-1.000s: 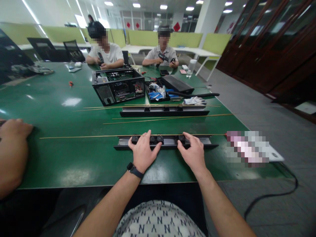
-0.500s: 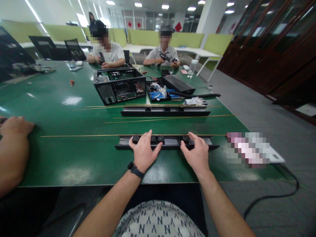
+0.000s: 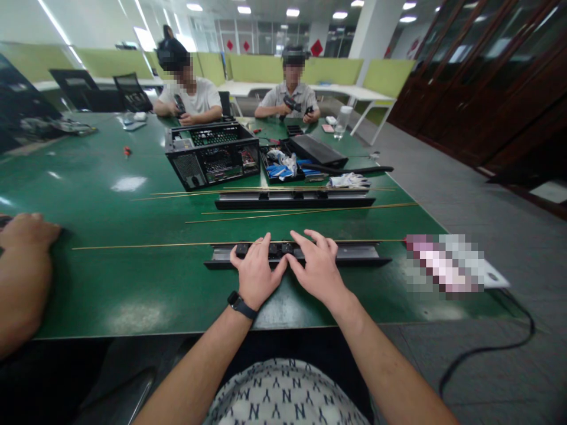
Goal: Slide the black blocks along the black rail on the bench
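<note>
A long black-edged metal channel (image 3: pixel 363 252) lies lengthwise before me, with a thin brass-coloured rod (image 3: pixel 133 246) running along its far edge. Small black blocks (image 3: pixel 241 250) sit inside the channel. My left hand (image 3: pixel 259 260) arches over them, thumb and little finger gripping the row from its two ends. Close beside it, my right hand (image 3: pixel 316 260) curls over the channel around another black block, which its fingers mostly hide. The right thumb nearly meets the left one at a visible block (image 3: pixel 287 248). A dark watch (image 3: pixel 237 301) is on my left wrist.
Beyond lie a second channel (image 3: pixel 292 203), loose rods (image 3: pixel 248 218), an open computer case (image 3: pixel 212 159), a toolbox with gloves (image 3: pixel 281 165) and a black box (image 3: pixel 314 150). A blurred-out object (image 3: pixel 447 262) is right. A neighbour's arm (image 3: pixel 26 260) rests left; two people sit opposite.
My right hand has slid left along the channel, up to my left hand. The block it held has left its former spot, where bare metal shows. My left hand keeps its place.
</note>
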`<act>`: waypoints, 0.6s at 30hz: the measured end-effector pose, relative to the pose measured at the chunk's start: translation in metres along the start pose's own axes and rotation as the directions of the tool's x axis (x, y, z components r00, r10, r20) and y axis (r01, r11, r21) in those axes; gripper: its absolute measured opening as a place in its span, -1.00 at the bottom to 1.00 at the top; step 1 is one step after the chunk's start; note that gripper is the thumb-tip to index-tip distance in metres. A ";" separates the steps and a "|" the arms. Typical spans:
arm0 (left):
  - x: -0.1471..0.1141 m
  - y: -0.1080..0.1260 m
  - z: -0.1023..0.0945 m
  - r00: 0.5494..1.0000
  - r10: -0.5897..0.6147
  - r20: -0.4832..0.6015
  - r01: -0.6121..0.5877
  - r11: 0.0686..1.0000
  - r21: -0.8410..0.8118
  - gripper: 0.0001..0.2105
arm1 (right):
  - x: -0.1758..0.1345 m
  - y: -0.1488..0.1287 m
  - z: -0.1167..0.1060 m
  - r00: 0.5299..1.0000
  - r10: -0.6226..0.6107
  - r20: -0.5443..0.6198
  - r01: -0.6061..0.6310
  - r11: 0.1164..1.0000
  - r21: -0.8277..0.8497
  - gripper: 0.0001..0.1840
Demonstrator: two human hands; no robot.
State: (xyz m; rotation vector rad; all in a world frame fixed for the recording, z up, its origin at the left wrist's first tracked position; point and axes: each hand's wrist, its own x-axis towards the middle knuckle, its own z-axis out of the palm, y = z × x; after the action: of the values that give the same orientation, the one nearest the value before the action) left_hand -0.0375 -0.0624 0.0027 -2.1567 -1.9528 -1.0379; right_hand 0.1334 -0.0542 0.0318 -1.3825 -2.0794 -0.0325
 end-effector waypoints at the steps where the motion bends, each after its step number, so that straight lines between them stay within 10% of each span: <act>1: 0.000 0.000 0.000 1.000 -0.001 0.002 0.001 1.000 0.004 -0.41 | 0.002 0.000 0.002 1.000 -0.002 0.020 0.002 1.000 0.011 -0.47; 18: 0.000 0.000 0.002 1.000 -0.006 -0.006 0.006 1.000 0.012 -0.49 | 0.013 0.015 -0.007 0.991 -0.050 0.123 0.043 0.997 0.062 -0.65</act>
State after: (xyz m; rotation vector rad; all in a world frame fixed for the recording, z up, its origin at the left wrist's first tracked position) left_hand -0.0372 -0.0614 0.0012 -2.1407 -1.9586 -1.0298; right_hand 0.1461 -0.0395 0.0396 -1.3306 -2.1968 0.0971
